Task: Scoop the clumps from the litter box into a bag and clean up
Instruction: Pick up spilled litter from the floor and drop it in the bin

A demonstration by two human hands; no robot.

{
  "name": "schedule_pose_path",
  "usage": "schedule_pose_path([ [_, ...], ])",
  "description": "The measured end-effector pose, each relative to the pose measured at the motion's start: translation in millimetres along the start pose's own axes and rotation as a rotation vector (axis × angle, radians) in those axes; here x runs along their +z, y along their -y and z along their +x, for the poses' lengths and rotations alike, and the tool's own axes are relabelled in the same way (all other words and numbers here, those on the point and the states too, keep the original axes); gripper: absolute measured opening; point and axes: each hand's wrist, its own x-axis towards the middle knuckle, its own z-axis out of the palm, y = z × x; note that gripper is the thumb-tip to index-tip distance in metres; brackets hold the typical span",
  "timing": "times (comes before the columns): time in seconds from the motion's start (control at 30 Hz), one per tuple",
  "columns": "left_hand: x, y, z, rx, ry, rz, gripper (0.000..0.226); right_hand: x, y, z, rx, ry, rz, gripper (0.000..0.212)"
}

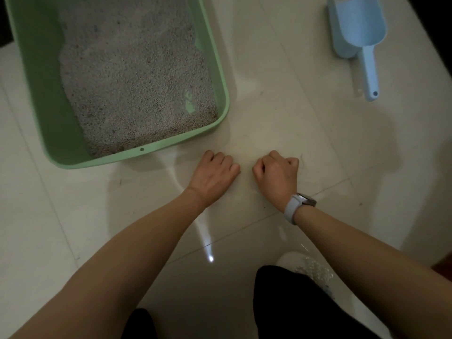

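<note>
Both fists are set down on the tiled floor just in front of the litter box; the left hand is seen with its fingers curled under and nothing visible in them, and the right hand, above a pale wristwatch, is likewise curled, with nothing seen in its grasp; the two are close together but apart. The green box is placed to the left, with grey litter spread across it and patches of bare bottom shown through; no clump can be told apart from the grains. The blue scoop is left lying on the floor to the right, well apart from both hands and untouched; no bag can be clearly made out, though something pale and beaded is glimpsed by the right forearm. The scooping is judged not yet begun; next, the scoop's handle would need to be reached for, most readily by the right hand, and a bag brought within reach.
</note>
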Motion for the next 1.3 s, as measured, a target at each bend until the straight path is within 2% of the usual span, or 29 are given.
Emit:
schedule_pose_path([
  [0.23,-2.5,2.5,5.5,0.019,0.013,0.049,0.019,-14.2,-5.0,-1.8,0.014,0.109,0.141,0.041],
  [0.37,-3.3,3.5,6.6,-0.003,0.019,0.065,0.018,-26.8,-11.4,-3.0,0.072,0.175,0.133,0.035],
  [0.43,-3.0,4.3,2.8,-0.086,0.01,0.03,0.018,-29.3,-9.8,-4.2,0.063,0.183,0.123,0.03],
  [0.53,-7.6,9.7,-13.5,-0.331,-0.05,-0.078,0.024,-26.0,-1.4,-3.1,0.029,0.19,0.13,0.03],
  [0.7,-15.6,22.1,-66.7,-0.614,-0.054,-0.132,0.03,-14.5,18.6,-1.8,-0.318,0.116,-0.034,0.034],
  [0.8,-17.3,26.7,-89.7,-0.695,-0.02,-0.143,0.03,-5.8,26.1,6.0,-0.405,0.129,-0.131,0.034],
  [0.93,-17.9,28.6,-105.8,-0.692,-0.007,-0.124,0.03,-0.1,39.7,20.4,-0.471,0.148,-0.2,0.019],
  [1.0,-18.9,30.0,-109.4,-0.661,0.005,-0.104,0.03,2.0,47.0,20.6,-0.569,0.139,-0.261,0.014],
  [1.1,-25.1,33.5,-112.4,-0.58,-0.003,-0.136,0.031,7.0,55.0,10.0,-0.725,0.127,-0.339,0.015],
  [1.3,-53.9,52.0,-119.9,-0.557,-0.015,-0.098,0.033,3.9,58.1,-3.0,-0.827,0.051,-0.379,0.018],
])
